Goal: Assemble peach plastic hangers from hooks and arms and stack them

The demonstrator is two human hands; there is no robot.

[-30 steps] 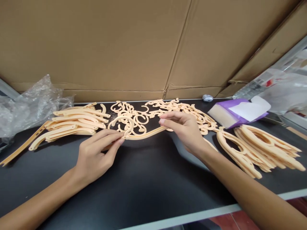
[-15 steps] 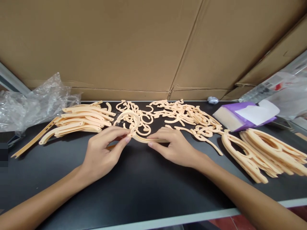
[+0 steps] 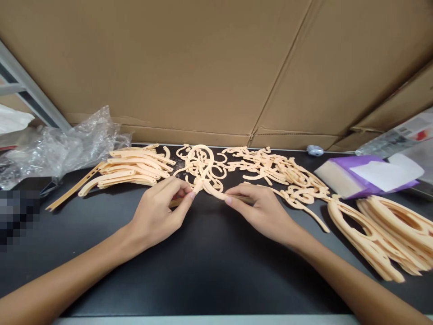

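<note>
Bare left hand [image 3: 164, 207], bare right hand [image 3: 262, 210], slim fingers [image 3: 172, 184]; slender bare forearms [image 3: 91, 267]

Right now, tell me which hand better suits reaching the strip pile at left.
The left hand, I'd judge: it is nearer the strip pile than the right hand. Both hold the hooked piece, so the left would first have to let go.

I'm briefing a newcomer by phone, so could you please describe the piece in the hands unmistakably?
Find the black table before the cardboard wall. At its middle, between the left hand and right hand, is a peach-coloured piece with a curved hook standing up. Unlike the loose parts behind, it is gripped by both hands.
</note>
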